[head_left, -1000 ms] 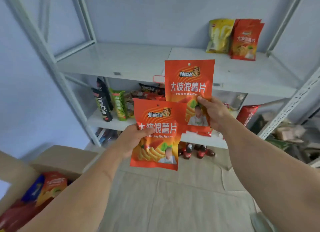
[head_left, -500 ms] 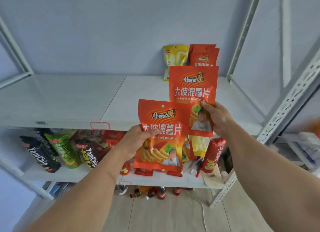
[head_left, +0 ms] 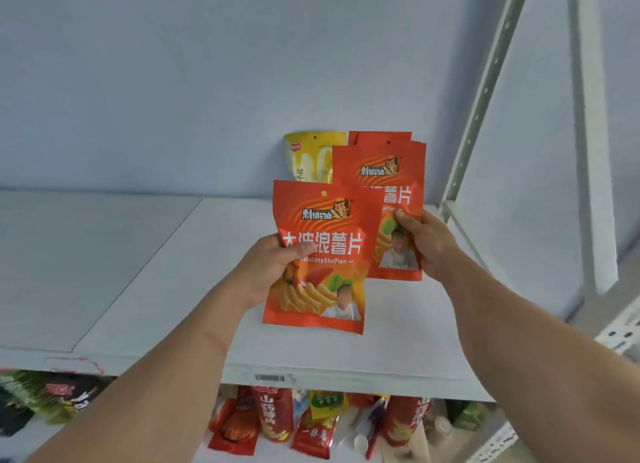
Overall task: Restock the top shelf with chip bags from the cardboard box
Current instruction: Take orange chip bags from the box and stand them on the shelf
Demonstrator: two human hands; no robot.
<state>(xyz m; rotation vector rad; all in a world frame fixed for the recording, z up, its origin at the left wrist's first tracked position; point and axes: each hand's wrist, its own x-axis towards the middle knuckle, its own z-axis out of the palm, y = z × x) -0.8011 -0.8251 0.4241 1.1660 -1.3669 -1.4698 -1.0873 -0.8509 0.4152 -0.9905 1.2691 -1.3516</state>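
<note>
Head view is showing two orange chip bags being held up over the white top shelf (head_left: pixel 173 289). The nearer chip bag (head_left: pixel 322 254) is sitting in the left hand (head_left: pixel 266 272), whose thumb is pressing across the printed front at the bag's left edge while the fingers are wrapping behind it. The farther chip bag (head_left: pixel 384 175) is being pinched by the right hand (head_left: pixel 429 244) at its right edge, thumb on the front, and its lower left part is being covered by the nearer bag. Both bags are standing upright, fronts facing the camera, above the right half of the shelf and not resting on it.

Behind them, against the pale blue wall (head_left: pixel 207 81), a yellow bag (head_left: pixel 308 157) is leaning upright at the back of the shelf, and just beside it the tops of more orange bags (head_left: pixel 381 137) are peeking above the farther held bag. A white perforated upright (head_left: pixel 485 92) is rising at the shelf's right end. Below the front edge, the lower shelf is showing a crowd of red snack packets (head_left: pixel 270 417) and dark bags (head_left: pixel 52 397) at the left.
</note>
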